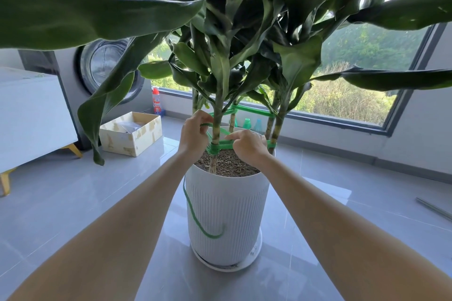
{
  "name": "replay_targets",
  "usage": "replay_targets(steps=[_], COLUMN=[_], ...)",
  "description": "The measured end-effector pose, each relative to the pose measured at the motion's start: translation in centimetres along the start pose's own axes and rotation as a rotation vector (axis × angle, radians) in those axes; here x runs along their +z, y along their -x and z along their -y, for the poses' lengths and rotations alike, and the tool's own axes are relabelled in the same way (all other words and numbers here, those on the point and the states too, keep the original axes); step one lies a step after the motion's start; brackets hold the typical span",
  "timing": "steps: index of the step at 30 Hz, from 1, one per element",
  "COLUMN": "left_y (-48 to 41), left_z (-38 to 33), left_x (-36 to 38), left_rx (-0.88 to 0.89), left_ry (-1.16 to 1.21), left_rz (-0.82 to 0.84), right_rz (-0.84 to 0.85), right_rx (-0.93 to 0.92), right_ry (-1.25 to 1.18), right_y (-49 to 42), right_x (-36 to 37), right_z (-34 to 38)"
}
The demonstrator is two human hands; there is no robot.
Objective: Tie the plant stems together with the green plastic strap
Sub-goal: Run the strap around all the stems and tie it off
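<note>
Foliage (244, 19): broad dark leaves across the upper half of the frame, against a window (367, 61). Lower centre, a white ribbed pot (227, 215) on grey tile, with soil (230, 166) showing at its top.

Bare stems (216, 129) rise from the soil, the nearest at mid-frame and others to its right.

Left hand (193, 134), left of the nearest stem: fingers curled, pinching a loop of the green plastic strap (221, 145). Right hand (247, 145), just right of that stem: fingers closed on the same band where it crosses.

One run of strap already rings the stems higher up. The lower run wraps the nearest stem just above the soil and reaches the right-hand stems. A loose tail hangs down the pot's front.

Step in hand, as I read it: knotting the lower wrap. Next move probably calls for feeding the tail through and drawing it snug without crushing the stem.
</note>
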State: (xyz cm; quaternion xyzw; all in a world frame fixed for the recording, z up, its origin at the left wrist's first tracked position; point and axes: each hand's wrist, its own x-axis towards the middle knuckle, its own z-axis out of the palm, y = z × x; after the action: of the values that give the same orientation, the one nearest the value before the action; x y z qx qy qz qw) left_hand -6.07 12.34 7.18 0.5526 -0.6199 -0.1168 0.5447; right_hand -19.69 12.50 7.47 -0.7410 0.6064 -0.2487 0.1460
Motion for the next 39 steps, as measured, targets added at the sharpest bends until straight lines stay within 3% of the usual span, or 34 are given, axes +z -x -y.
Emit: replay_targets(steps=[7, 12, 16, 20, 27, 29, 32, 35, 39], left_y=[0.2, 0.4, 0.4, 0.9, 1.0, 0.9, 0.8, 0.6, 0.3], left_z=[1.6, 1.9, 2.5, 2.1, 1.4, 1.3, 1.2, 1.2, 1.6], left_x=[-1.7, -3.7, -4.3, -4.4, -2.0, -1.5, -0.9, -0.5, 0.3], left_rx=[-0.209, -0.190, -0.165, 0.005, 0.009, -0.020, -0.046, -0.051, -0.079], left_ry=[-0.046, -0.043, -0.084, -0.268, -0.249, -0.236, -0.222, -0.246, -0.279], left_rz=[0.037, 0.108, -0.008, -0.094, -0.039, -0.038, -0.025, -0.016, 0.015], right_rz=[-0.125, -0.184, -0.215, -0.276, -0.571, -0.685, -0.798, -0.635, -0.328], right_rx=[0.104, 0.182, 0.191, 0.129, -0.007, 0.033, 0.240, 0.450, 0.509], right_ry=[0.132, 0.053, -0.015, -0.011, -0.087, -0.153, -0.409, -0.788, -1.188], right_y=[0.8, 0.6, 0.5, 0.8, 1.5, 1.6, 1.0, -0.2, -1.0], right_x=[-0.8, -1.7, -2.1, -2.0, -1.0, -1.1, -2.0, -3.0, -3.0], right_z=[-0.3, -0.9, -1.1, -1.5, -3.7, -4.4, -5.4, -6.3, -7.2])
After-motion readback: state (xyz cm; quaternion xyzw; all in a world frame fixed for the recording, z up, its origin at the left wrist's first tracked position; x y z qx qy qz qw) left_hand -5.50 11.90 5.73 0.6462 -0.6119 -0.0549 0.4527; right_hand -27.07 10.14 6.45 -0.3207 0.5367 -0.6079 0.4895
